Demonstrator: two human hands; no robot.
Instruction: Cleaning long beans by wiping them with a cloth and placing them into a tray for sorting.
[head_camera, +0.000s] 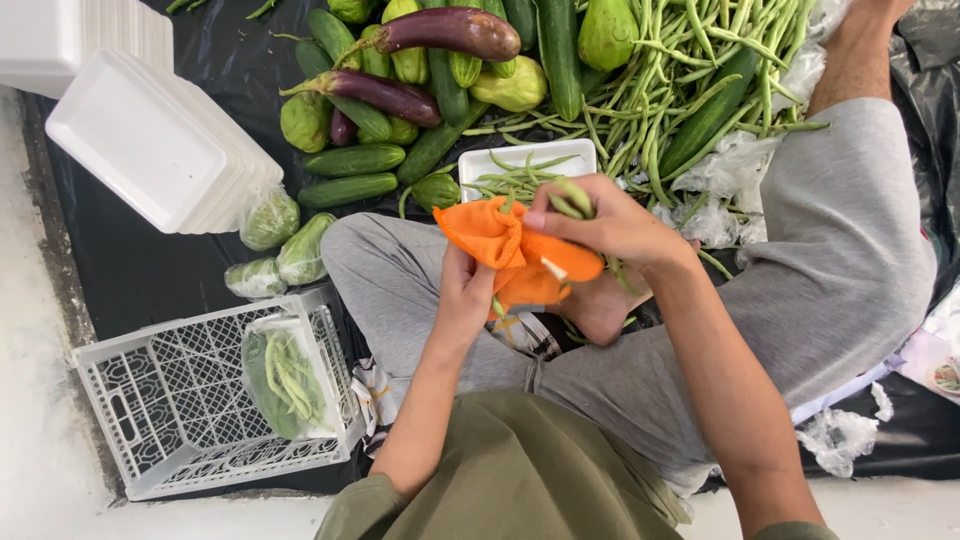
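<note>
I sit cross-legged on black sheeting. My left hand (462, 300) grips an orange mesh bag (505, 245) from below. My right hand (605, 225) is over the bag's mouth, fingers closed on a small bunch of green beans (572, 197), partly pushed into the bag. Just beyond the hands lies a white foam tray (575, 155) with a few green beans in it. Past that spreads a big pile of loose green beans (670, 80).
Cucumbers (350, 175), purple eggplants (445, 30) and pale green gourds (515, 90) lie heaped at the top. A stack of white foam trays (150, 140) sits at left. A white plastic crate (160, 400) holds a wrapped bean pack (285, 375). Wrapped vegetable packs (285, 245) lie beside it.
</note>
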